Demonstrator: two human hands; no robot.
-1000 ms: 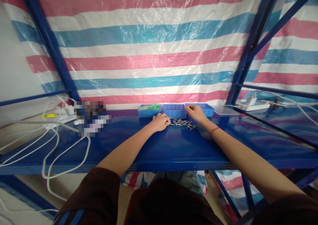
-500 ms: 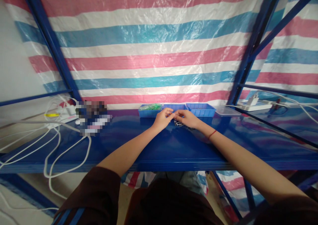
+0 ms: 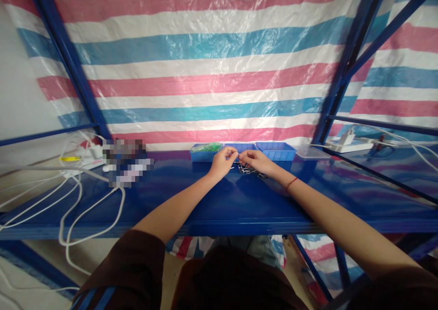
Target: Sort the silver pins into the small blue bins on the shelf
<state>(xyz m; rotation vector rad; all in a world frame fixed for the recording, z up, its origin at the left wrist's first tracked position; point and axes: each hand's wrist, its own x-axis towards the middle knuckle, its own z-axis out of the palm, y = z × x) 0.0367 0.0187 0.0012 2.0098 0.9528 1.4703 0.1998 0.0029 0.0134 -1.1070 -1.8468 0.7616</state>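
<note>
My left hand (image 3: 223, 162) hovers above the blue shelf top, its thumb and fingers closed in a pinch. Facing it, my right hand (image 3: 256, 161) is pinched too, and the fingertips of both almost meet. Whatever they hold between them is too small to make out. Below and beside my right hand lies a loose pile of thin metal pieces (image 3: 252, 171), dark and silvery, like screws or pins. A short bright sliver shows by the lower edge of my left hand.
Behind my hands stand a blue bin (image 3: 201, 155) with green plastic packets, a middle blue bin (image 3: 240, 147) and a right blue bin (image 3: 275, 152). A clear plastic lid (image 3: 313, 153) lies further right. White cables (image 3: 82, 200) and a blurred-out item (image 3: 128, 164) occupy the left.
My hands have shifted slightly and the fingers have drawn into a tighter pinch. More of the metal pile shows beneath my right hand.
</note>
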